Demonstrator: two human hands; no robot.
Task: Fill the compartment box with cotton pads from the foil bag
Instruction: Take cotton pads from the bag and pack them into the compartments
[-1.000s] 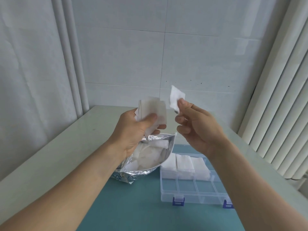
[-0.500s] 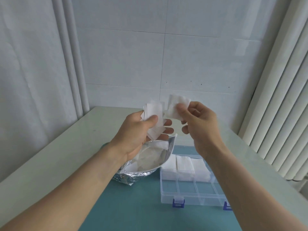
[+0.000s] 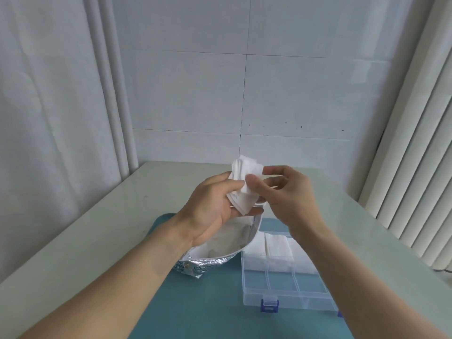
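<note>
Above the open foil bag (image 3: 215,261), my left hand (image 3: 210,204) holds a small stack of white square cotton pads (image 3: 244,184). My right hand (image 3: 286,192) pinches the top of that same stack between thumb and forefinger. More pads show inside the bag's mouth. To the right lies the clear compartment box (image 3: 283,289) with blue latches. Its far row holds white pads (image 3: 276,245); the near row's compartments look bare. My right forearm hides the box's right end.
The bag and box sit on a teal mat (image 3: 195,314) on a pale table (image 3: 93,241). A tiled wall stands behind, a curtain on the left, and vertical blinds (image 3: 415,167) close on the right.
My right hand brought its single pad down and left onto the stack in my left hand. Both hands have lowered a little toward the bag.
</note>
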